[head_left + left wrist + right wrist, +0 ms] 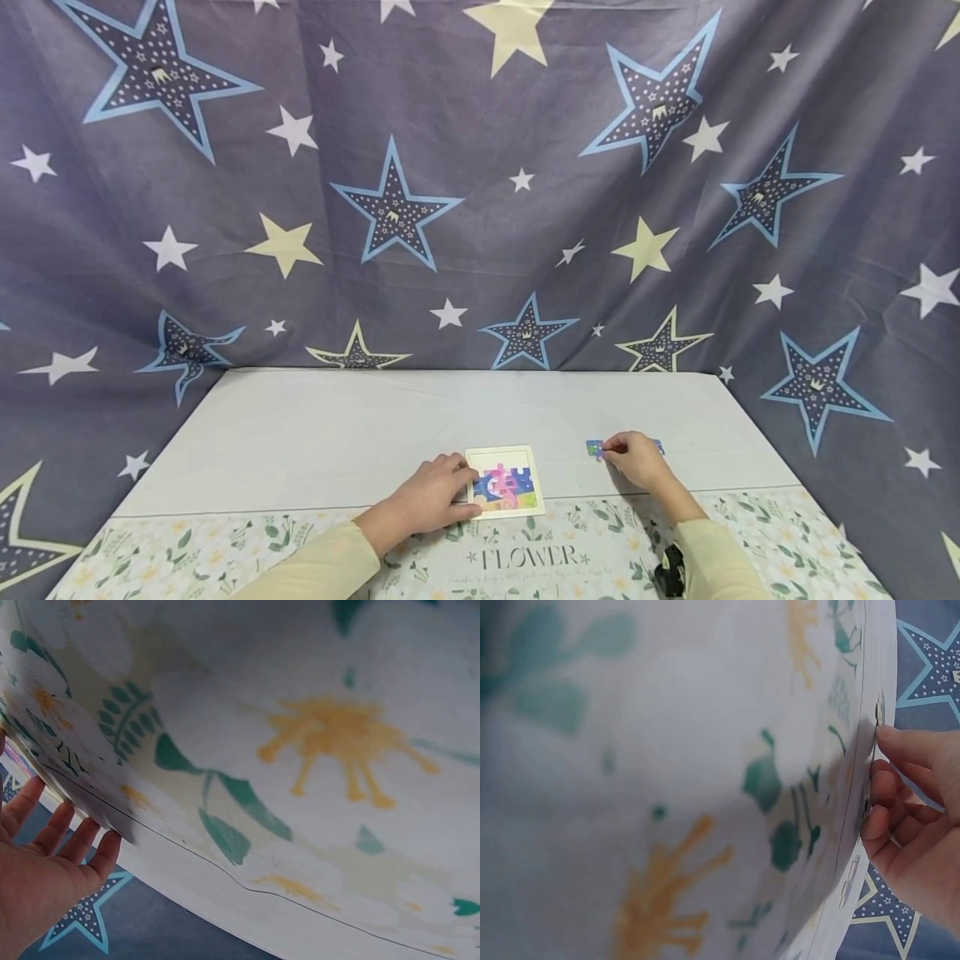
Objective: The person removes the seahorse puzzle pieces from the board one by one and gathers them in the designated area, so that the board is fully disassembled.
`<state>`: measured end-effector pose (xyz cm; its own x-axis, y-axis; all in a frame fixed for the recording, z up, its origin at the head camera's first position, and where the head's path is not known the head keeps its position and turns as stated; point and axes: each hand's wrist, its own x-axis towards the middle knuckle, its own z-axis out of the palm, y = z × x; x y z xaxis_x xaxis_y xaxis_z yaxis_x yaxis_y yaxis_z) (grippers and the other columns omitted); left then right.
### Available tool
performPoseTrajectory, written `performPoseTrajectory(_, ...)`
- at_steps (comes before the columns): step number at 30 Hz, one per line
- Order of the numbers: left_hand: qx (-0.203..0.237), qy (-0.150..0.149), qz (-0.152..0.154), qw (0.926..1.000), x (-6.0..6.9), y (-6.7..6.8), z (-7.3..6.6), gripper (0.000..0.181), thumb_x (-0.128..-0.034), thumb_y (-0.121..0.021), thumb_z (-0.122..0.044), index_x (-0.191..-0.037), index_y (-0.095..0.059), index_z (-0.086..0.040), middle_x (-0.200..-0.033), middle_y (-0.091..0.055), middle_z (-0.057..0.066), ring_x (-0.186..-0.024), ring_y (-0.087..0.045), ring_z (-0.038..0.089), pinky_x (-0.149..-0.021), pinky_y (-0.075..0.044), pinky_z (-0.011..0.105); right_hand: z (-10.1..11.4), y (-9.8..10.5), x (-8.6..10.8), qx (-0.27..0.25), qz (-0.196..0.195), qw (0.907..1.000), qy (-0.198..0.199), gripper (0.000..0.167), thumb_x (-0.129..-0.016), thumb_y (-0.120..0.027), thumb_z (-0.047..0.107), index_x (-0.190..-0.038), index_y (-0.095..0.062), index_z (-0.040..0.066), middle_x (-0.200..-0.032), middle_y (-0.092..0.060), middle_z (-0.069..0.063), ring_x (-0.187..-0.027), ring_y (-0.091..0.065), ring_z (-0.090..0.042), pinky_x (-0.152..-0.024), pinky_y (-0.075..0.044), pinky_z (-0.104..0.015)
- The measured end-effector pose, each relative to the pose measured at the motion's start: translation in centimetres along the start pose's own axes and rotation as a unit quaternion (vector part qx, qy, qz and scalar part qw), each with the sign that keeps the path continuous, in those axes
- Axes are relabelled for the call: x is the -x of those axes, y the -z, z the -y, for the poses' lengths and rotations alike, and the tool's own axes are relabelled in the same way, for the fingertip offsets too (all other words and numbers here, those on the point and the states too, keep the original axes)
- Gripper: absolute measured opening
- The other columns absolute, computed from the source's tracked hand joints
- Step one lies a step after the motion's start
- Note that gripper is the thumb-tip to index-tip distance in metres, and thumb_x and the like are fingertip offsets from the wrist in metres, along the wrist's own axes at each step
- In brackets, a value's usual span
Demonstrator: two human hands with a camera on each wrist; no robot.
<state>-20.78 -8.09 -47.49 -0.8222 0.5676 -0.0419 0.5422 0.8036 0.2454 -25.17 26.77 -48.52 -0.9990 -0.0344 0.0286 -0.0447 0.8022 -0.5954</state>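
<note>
While the left hand (435, 494), fingers loosely spread, rests against a square cream puzzle tray (517, 456) at its left edge, the right hand (637, 459), well right of the tray, pinches a flat blue-green jigsaw piece (594, 448).

Puzzle board (537, 487): cream-framed, flat, pink figure, top partly unfilled; blue puzzle pieces (593, 447) lie right.

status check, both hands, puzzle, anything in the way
Left hand touching left edge of puzzle tray. Right hand at loose pieces, grip unclear. Puzzle tray part-filled, bare along far side. Right hand partly hides loose pieces; no other obstruction seen.
</note>
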Motion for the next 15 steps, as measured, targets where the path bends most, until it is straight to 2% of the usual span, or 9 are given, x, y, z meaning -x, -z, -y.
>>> performPoseTrajectory(15,-0.003,-0.007,-0.004,1.0,0.05,0.05,0.0,0.054,-0.0876,-0.054,-0.056,-0.126,-0.057,-0.018,-0.118,-0.051,-0.002,-0.102,-0.049,0.013,-0.09,-0.044,0.038,-0.38,-0.02,-0.12,0.006,0.005,0.9999,-0.011,0.011,-0.086,-0.064,0.008,-0.092,-0.068,0.0,-0.084,-0.066,-0.006,-0.072,-0.057,-0.014,-0.06,-0.047,-0.027)
